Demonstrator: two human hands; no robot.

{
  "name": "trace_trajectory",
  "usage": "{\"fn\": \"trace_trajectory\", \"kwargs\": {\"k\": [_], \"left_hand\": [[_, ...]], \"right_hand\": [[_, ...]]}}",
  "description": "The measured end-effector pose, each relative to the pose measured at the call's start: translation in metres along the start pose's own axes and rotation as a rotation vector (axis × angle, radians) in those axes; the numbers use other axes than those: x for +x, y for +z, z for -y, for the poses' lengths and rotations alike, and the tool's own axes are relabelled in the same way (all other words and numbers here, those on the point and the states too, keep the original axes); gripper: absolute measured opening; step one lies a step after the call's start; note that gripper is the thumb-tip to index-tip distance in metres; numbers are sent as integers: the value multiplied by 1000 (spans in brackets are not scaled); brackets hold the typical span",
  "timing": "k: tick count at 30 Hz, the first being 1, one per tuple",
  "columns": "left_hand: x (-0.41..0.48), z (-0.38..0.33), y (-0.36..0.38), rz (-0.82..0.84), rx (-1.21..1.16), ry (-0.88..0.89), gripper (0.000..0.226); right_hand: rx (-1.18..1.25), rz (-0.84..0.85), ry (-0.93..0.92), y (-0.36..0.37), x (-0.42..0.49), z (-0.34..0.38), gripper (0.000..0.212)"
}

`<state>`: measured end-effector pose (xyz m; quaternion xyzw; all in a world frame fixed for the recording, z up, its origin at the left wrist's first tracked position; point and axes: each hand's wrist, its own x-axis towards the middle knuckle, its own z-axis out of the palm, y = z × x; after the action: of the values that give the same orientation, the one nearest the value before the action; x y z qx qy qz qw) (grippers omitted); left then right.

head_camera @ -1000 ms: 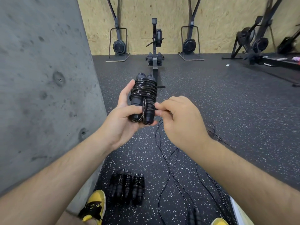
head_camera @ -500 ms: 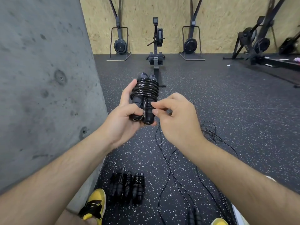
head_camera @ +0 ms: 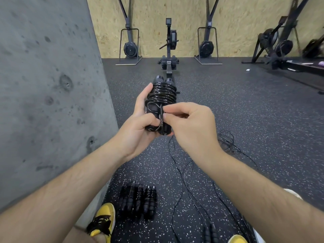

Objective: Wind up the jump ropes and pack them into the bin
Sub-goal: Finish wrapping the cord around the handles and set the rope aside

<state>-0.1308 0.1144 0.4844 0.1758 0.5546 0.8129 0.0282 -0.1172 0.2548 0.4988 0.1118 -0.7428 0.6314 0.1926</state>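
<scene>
You are facing a rowing machine (head_camera: 169,50) standing against a chipboard wall (head_camera: 236,13). Ski trainers (head_camera: 130,48) are flanking it on both sides. Speckled black rubber flooring (head_camera: 245,111) is running before it; a concrete wall (head_camera: 43,85) is rising left of it.

Speckled floor (head_camera: 236,111), ropes down.
Wound ropes (head_camera: 137,200) sit bundled near a shoe (head_camera: 103,220); loose ropes (head_camera: 185,174) trail beside them.

Looking like a gym: rowing machine (head_camera: 169,48) sitting on speckled rubber floor (head_camera: 228,111), ski trainers (head_camera: 130,48) standing against OSB wall (head_camera: 150,18).
</scene>
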Motion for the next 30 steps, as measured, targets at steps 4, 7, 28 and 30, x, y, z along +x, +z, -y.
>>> {"fn": "trace_trajectory", "kwargs": {"k": [4,7,28,30], "left_hand": [[0,0,-2,13,-125,-4,93],[1,2,-8,9,-51,-5,92],[8,27,-24,-6,607,15,105],[6,30,-24,-25,751,53,103]], "right_hand": [[-69,26,-64,0,-4,5,29],[-192,39,-126,0,-3,5,28],[-545,131,-309,9,10,-25,12],[-473,147,-187,15,8,-26,16]]}}
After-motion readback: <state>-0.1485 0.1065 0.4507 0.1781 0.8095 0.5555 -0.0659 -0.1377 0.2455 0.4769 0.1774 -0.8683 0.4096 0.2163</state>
